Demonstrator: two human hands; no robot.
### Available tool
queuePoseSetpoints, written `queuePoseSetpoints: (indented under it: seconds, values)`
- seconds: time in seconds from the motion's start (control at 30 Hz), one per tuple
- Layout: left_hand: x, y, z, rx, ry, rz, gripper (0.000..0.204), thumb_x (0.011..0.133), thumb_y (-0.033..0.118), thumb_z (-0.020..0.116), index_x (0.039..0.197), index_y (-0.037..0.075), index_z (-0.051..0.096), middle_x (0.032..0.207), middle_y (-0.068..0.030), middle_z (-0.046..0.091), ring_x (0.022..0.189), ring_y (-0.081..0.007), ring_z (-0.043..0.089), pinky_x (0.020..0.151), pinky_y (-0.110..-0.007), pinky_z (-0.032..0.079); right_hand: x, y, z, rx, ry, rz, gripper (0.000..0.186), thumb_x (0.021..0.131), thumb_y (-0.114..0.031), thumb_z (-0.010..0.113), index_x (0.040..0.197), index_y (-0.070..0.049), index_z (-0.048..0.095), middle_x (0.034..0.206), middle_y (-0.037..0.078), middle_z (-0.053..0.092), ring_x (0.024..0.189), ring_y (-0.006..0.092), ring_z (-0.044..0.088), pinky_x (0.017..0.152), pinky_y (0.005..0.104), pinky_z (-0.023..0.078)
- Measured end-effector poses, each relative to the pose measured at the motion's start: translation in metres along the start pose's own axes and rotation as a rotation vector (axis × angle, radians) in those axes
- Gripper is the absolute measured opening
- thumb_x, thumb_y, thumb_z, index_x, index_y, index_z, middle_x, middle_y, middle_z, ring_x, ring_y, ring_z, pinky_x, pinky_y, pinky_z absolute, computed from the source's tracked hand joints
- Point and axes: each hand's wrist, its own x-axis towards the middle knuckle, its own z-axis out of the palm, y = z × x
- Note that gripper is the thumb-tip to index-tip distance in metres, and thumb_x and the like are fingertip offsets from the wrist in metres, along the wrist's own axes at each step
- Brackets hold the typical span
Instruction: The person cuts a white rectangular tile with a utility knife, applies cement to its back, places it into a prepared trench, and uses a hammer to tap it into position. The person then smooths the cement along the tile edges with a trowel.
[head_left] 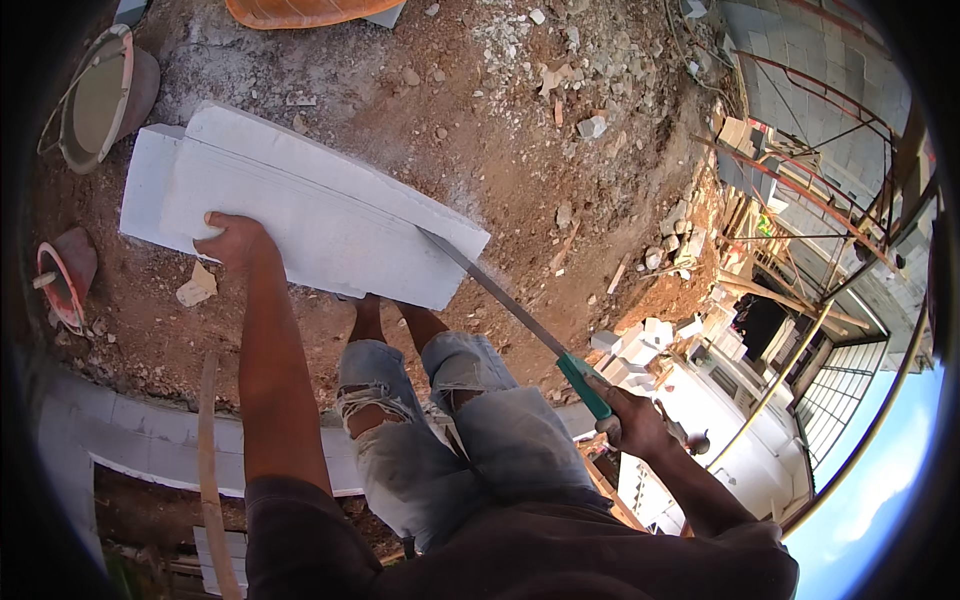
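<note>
A long white building block (300, 200), probably lightweight concrete, lies slantwise over another white block (143, 195) whose end shows at the left. My left hand (240, 243) grips the near edge of the upper block, left of its middle; part of the fingers is hidden. In my right hand (637, 420) is a handsaw (510, 305) with a green handle and a long grey blade. The blade runs up and leftward from the handle, and its far end rests at the block's top face near the right end. A thin dark line runs along the block's far upper edge.
Two buckets, a larger one (100, 100) with grey contents and a smaller reddish one (68, 280), stand at the left. An orange basin (300, 10) sits at the far edge. Rubble (670, 245) and scaffolding (830, 200) are at the right; a low block wall (150, 425) runs behind my legs.
</note>
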Motion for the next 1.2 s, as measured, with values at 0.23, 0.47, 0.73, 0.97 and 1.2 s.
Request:
queuePoseSetpoints:
  seconds: [0.23, 0.47, 0.73, 0.97, 1.2]
  values:
    - [-0.008, -0.007, 0.017, -0.006, 0.058, 0.128, 0.071, 0.102, 0.054, 0.041, 0.147, -0.001, 0.036, 0.137, -0.0258, 0.054, 0.108, -0.0463, 0.067, 0.090, -0.060, 0.055, 0.030, 0.037, 0.000, -0.082, 0.021, 0.153, 0.063, 0.102, -0.053, 0.052, 0.149, -0.012, 0.047, 0.096, 0.025, 0.068, 0.086, 0.0450, 0.069, 0.072, 0.0527, 0.054]
    - [0.004, -0.003, 0.004, -0.032, 0.036, 0.080, 0.067, 0.103, 0.051, 0.040, 0.145, -0.001, 0.037, 0.130, -0.0265, 0.058, 0.106, -0.0461, 0.068, 0.089, -0.060, 0.055, 0.038, -0.007, -0.005, -0.029, -0.131, 0.009, 0.066, 0.100, -0.053, 0.054, 0.153, -0.016, 0.044, 0.113, 0.025, 0.068, 0.090, 0.0455, 0.070, 0.079, 0.0516, 0.058]
    - [0.005, -0.014, 0.010, -0.064, 0.069, 0.134, 0.075, 0.101, 0.056, 0.042, 0.146, -0.003, 0.037, 0.128, -0.0278, 0.060, 0.108, -0.0466, 0.066, 0.090, -0.060, 0.052, 0.111, -0.040, -0.002, 0.001, -0.166, 0.133, 0.073, 0.100, -0.062, 0.048, 0.152, -0.009, 0.046, 0.118, 0.025, 0.070, 0.103, 0.0458, 0.069, 0.088, 0.0485, 0.056]
    - [0.002, -0.006, 0.013, 0.038, 0.033, 0.056, 0.073, 0.102, 0.056, 0.039, 0.149, 0.000, 0.033, 0.130, -0.0272, 0.060, 0.104, -0.0477, 0.068, 0.097, -0.062, 0.047, 0.210, 0.001, 0.088, 0.039, -0.028, 0.047, 0.052, 0.101, -0.032, 0.061, 0.146, -0.009, 0.051, 0.103, 0.028, 0.069, 0.095, 0.0485, 0.066, 0.077, 0.0540, 0.055]
    - [0.006, -0.009, 0.008, -0.017, 0.019, 0.079, 0.074, 0.102, 0.056, 0.042, 0.148, -0.001, 0.033, 0.127, -0.0261, 0.063, 0.101, -0.0468, 0.069, 0.091, -0.063, 0.052, 0.074, -0.022, 0.010, 0.093, -0.039, 0.021, 0.060, 0.098, -0.034, 0.064, 0.151, -0.011, 0.049, 0.126, 0.026, 0.067, 0.110, 0.0425, 0.069, 0.092, 0.0488, 0.058]
